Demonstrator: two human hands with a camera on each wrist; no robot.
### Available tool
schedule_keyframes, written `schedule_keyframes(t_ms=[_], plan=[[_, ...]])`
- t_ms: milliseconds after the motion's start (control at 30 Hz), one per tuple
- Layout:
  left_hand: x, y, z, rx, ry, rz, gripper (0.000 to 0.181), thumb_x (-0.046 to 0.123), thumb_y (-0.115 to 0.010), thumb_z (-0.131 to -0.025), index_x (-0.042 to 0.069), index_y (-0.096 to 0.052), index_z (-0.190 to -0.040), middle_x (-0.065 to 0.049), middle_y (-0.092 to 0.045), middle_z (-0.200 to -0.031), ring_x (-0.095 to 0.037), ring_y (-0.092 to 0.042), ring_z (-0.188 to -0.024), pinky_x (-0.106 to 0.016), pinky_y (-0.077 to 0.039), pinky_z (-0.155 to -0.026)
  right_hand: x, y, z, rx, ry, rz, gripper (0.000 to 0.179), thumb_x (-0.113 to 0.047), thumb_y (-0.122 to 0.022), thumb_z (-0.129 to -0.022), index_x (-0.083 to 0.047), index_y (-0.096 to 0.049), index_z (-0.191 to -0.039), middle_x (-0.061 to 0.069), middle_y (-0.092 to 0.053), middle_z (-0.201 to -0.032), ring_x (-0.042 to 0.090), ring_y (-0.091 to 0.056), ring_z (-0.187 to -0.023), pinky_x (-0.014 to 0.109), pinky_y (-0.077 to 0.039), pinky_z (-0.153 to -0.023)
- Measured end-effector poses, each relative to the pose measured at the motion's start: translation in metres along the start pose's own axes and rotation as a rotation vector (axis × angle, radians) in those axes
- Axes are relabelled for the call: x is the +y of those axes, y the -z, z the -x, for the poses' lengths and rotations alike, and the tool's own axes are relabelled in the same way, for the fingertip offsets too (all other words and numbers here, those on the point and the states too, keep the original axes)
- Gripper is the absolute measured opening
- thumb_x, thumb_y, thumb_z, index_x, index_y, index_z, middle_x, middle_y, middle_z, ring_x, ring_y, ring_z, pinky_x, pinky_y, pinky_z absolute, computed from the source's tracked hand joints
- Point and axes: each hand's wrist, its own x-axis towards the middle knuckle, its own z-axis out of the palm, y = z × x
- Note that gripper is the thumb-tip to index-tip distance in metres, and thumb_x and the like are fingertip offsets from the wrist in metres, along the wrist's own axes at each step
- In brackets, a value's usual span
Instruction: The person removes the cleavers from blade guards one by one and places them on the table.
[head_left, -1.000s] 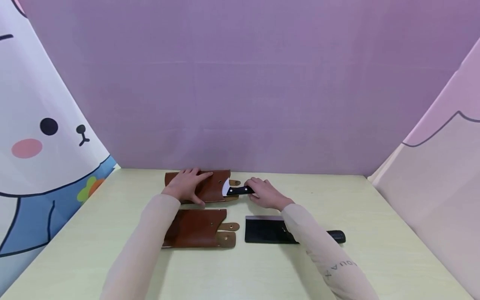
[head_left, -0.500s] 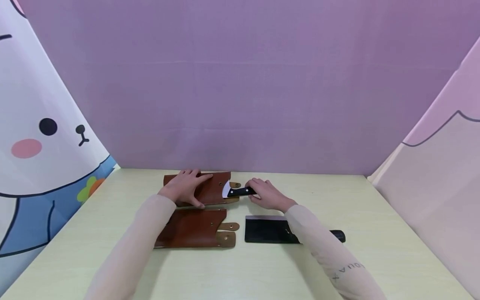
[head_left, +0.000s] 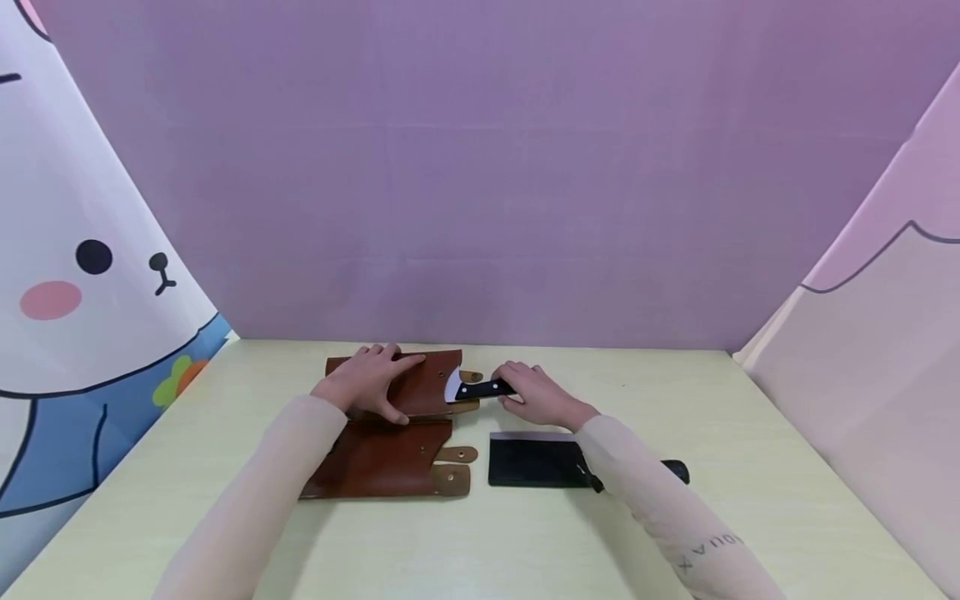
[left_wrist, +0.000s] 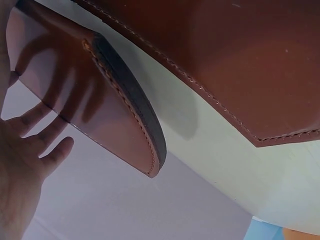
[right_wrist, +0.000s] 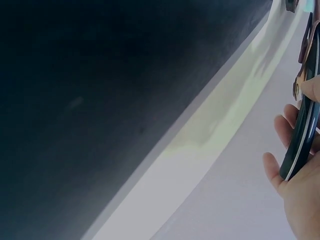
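Observation:
In the head view my left hand [head_left: 372, 385] lies across the far brown leather knife sheath [head_left: 435, 375], thumb at its near edge and fingers reaching over its far edge. Fingers and their reflection show on that sheath's glossy face in the left wrist view. My right hand [head_left: 542, 396] grips the black riveted handle of a knife [head_left: 483, 389]. A bit of bright blade shows by the handle; the rest is hidden in the sheath. In the right wrist view fingers curl round the handle [right_wrist: 301, 140].
A second brown sheath [head_left: 390, 467] with two snap straps lies nearer, partly under my left forearm. To its right, a black-bladed cleaver [head_left: 532, 461] lies under my right forearm. A purple backdrop [head_left: 480, 208] stands behind the pale table [head_left: 480, 550].
The sheathed knife and both hands have shifted slightly toward me. The left forearm has swung a little left, uncovering more of the nearer sheath. Both holds look the same.

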Motion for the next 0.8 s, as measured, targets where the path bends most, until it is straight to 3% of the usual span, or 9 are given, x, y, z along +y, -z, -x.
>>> schedule_keyframes(t_ms=[800], plan=[[-0.0024,0.0013,0.0028,-0.051,0.026,-0.009,0.099,0.064,-0.071,-0.061,0.024,-0.031,-0.143,-0.017,-0.043,-0.129,-0.036,-0.046,-0.113,-0.054,-0.036,-0.096,-0.001,-0.0006,0.0074,0.02,-0.003,-0.023,0.025,-0.016,-0.058,-0.088,-0.01,-0.055,-0.112,0.001,-0.058,-0.103,0.015,-0.048,-0.09,0.033,-0.037,-0.074]])
